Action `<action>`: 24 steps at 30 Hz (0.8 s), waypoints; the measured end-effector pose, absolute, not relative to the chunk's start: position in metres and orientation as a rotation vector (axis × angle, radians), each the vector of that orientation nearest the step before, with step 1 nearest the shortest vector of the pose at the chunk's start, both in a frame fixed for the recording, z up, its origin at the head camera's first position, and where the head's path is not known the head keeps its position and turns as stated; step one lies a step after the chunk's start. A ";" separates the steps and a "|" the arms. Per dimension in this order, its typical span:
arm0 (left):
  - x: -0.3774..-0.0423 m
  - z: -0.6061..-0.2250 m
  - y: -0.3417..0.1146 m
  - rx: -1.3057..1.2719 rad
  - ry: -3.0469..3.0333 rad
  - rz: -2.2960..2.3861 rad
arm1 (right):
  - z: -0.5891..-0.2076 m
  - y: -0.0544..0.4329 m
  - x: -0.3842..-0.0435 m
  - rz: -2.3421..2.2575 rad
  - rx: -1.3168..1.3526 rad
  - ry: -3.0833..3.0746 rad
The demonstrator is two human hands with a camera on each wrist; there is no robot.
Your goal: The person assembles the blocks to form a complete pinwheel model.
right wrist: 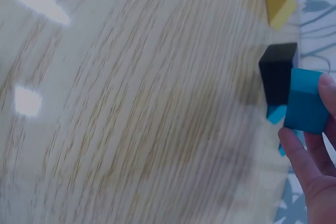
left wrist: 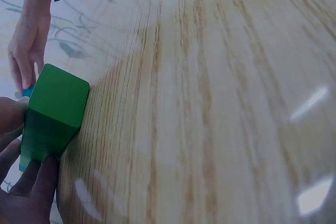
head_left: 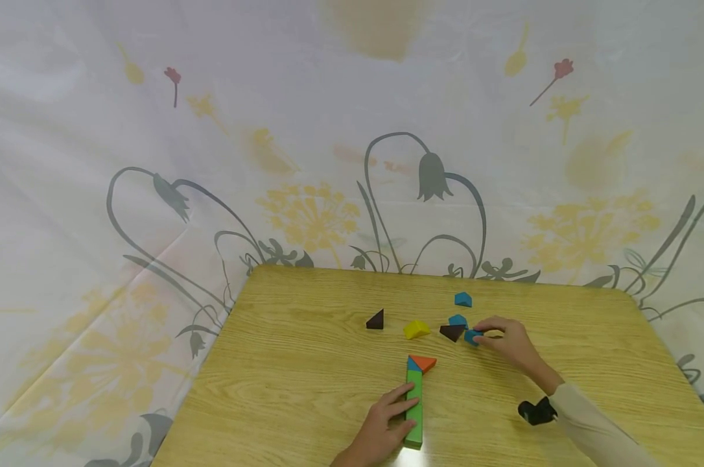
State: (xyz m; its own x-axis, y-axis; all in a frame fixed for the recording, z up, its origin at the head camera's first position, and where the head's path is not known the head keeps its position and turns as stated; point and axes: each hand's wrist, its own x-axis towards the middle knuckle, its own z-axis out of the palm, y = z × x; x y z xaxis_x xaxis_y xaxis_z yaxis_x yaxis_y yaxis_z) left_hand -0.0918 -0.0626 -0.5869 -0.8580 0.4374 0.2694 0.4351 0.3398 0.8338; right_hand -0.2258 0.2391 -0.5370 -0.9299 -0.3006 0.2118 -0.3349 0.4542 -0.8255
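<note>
Your right hand [head_left: 512, 345] pinches a small blue block [right wrist: 306, 103] between thumb and fingers. The blue block is smooth, with flat sides and straight edges, and it is past the far end of the long green block [head_left: 415, 415], off to the right. Your left hand [head_left: 381, 421] rests its spread fingers on the green block, which has flat sides too. A blue triangle [head_left: 412, 366] and an orange triangle [head_left: 424, 362] are at its far end.
</note>
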 end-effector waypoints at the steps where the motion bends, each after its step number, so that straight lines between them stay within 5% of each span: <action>1: -0.092 -0.587 -0.063 0.835 2.573 1.596 | -0.536 0.236 -0.226 1.530 0.595 -2.632; 24: -0.092 -0.587 -0.062 0.898 2.607 1.597 | -0.546 0.184 -0.233 1.629 0.781 -2.501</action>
